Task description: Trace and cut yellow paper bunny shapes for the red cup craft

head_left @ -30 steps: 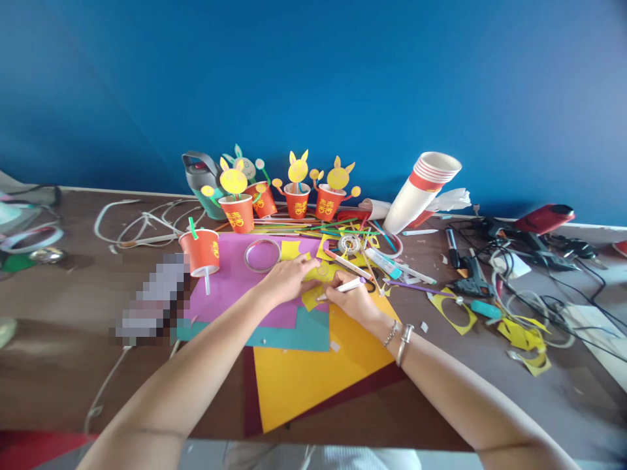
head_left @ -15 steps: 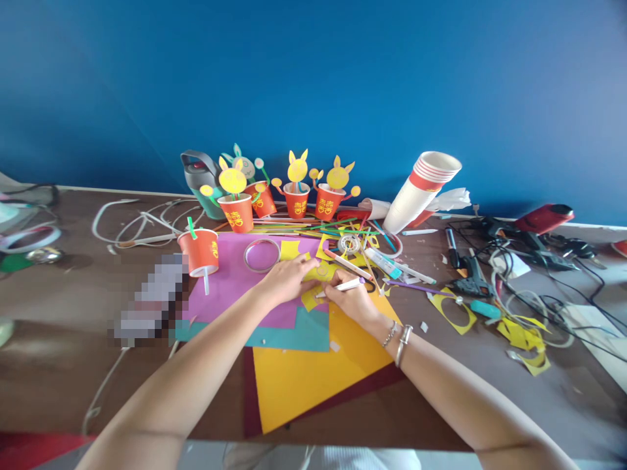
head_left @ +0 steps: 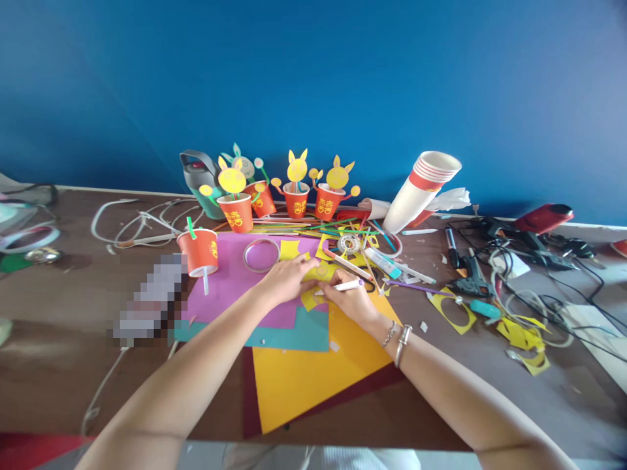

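Note:
In my right hand (head_left: 350, 300) is a white marker with a purple end (head_left: 349, 285), its tip down on a piece of yellow paper (head_left: 309, 301). My left hand (head_left: 287, 277) rests on the same paper from the left, thumb and fingers spread and pressing it. A faint round outline (head_left: 322, 269) shows on the yellow paper by the left fingertips. Beneath lie purple paper (head_left: 230, 287), teal paper (head_left: 294, 333) and orange-yellow paper (head_left: 304, 385). A tape roll (head_left: 262, 255) lies on the purple sheet, left of my hands.
Red cups with paper rabbit figures (head_left: 297, 196) line the back. A red cup with a straw through it (head_left: 198, 251) lies at left. Stacked paper cups (head_left: 421, 192) lean at back right. Pipe cleaners, markers, a glue gun (head_left: 471, 279), cables and yellow scraps (head_left: 522, 334) crowd the right.
Both hands hold nearly the same place. The marker in my right hand has shifted very slightly; nothing else has visibly moved.

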`<state>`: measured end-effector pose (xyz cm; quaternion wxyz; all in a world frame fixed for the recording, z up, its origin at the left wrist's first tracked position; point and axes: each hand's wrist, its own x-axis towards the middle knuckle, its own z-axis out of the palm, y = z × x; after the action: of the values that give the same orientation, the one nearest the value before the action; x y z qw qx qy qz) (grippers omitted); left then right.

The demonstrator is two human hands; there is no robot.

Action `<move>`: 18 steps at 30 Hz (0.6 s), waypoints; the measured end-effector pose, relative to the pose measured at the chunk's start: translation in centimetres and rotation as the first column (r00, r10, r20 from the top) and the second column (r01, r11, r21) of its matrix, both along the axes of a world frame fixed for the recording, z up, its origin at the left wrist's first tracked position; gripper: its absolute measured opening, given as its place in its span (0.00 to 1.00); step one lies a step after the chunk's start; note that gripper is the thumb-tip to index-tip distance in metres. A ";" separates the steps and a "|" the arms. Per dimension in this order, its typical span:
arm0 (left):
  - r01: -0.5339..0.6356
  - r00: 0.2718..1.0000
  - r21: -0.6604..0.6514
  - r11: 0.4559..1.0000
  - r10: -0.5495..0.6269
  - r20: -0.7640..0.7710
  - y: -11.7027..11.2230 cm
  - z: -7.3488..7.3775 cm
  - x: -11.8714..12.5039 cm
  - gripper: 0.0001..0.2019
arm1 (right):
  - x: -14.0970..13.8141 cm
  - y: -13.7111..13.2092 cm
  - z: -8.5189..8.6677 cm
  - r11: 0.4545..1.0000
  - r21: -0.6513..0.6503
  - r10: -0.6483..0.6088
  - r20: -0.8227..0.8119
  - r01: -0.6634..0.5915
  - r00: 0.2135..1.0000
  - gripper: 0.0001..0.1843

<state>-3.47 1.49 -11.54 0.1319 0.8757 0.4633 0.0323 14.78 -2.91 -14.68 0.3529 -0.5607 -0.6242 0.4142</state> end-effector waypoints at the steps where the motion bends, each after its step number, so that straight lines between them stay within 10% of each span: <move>1: 0.001 1.000 0.002 1.000 -0.001 0.003 0.0 0.0 0.0 0.20 | 0.0 0.0 0.1 1.000 0.007 -0.004 0.009 0.004 1.000 0.16; 18: -0.006 1.000 -0.015 1.000 0.006 0.015 0.0 0.1 0.0 0.20 | -0.1 0.2 0.2 0.998 0.042 -0.046 0.066 0.043 0.997 0.11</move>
<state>-3.44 1.49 -11.48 0.1418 0.8730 0.4652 0.0359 14.70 -2.70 -14.46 0.3522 -0.5809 -0.6310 0.3746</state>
